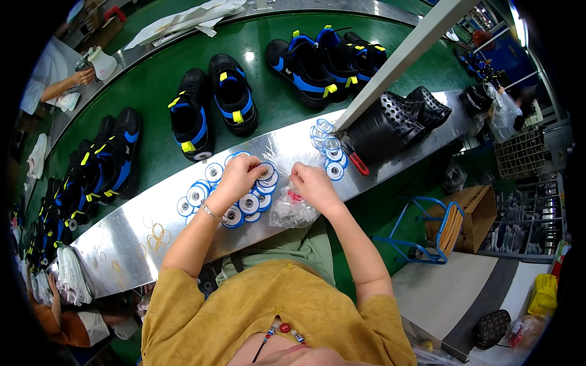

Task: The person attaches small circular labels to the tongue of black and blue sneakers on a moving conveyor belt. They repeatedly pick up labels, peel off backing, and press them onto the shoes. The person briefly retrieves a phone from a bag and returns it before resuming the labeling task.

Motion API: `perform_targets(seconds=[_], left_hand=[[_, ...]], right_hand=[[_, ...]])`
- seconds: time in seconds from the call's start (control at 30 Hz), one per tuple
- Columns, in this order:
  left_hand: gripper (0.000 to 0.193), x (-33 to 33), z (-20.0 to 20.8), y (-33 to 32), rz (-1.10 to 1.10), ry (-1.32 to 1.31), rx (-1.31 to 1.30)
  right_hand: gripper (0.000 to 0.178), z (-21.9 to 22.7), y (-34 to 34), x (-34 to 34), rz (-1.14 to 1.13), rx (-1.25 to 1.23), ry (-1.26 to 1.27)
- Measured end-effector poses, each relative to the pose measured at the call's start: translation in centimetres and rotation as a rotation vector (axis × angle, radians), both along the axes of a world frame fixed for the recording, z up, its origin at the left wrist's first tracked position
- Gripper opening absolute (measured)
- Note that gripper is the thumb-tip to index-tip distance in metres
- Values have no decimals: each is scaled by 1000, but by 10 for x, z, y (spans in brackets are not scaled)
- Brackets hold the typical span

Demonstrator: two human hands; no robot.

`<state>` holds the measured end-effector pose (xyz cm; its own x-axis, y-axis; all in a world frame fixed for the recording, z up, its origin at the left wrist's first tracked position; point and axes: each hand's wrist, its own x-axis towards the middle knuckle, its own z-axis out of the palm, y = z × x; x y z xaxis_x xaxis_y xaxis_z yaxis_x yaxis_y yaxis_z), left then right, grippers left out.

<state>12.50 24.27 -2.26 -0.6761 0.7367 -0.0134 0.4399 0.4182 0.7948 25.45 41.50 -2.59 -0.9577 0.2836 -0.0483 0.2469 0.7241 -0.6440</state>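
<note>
My left hand [239, 175] bends its fingers closed at the edge of a round white tag with a blue rim [265, 171], over a spread pile of such tags [249, 204]. My right hand [310, 184] is closed in a pinch just to the right; whatever lies between its fingertips is too small to make out. Behind and between the hands lies a bundle of thin transparent plastic strands [285, 156]. A crumpled transparent plastic bag [292, 211] with red print sits below my right hand. More round tags [330, 146] lie farther right, beside a red-handled tool [359, 163].
Black-and-blue shoes with yellow tabs [234, 97] stand on the green belt [155, 91] beyond the metal table [116, 238]. Rubber bands [158, 236] lie left. A grey post [403, 64] and black perforated clogs [400, 119] stand right. Another person's hand [84, 77] is far left.
</note>
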Motion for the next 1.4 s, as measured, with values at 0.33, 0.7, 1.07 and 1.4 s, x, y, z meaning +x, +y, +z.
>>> perform_targets(seconds=[0.33, 0.7, 1.07, 1.4], left_hand=[[14, -3, -4, -2, 122, -332, 181], [11, 8, 12, 29, 127, -676, 457], [8, 6, 9, 33, 132, -556, 456], [18, 11, 24, 39, 150, -431, 441]], right_hand=[[11, 26, -3, -6, -73, -33, 192], [10, 27, -13, -31, -107, -52, 341], [9, 19, -13, -37, -116, -13, 390], [10, 24, -10, -43, -222, -86, 452]])
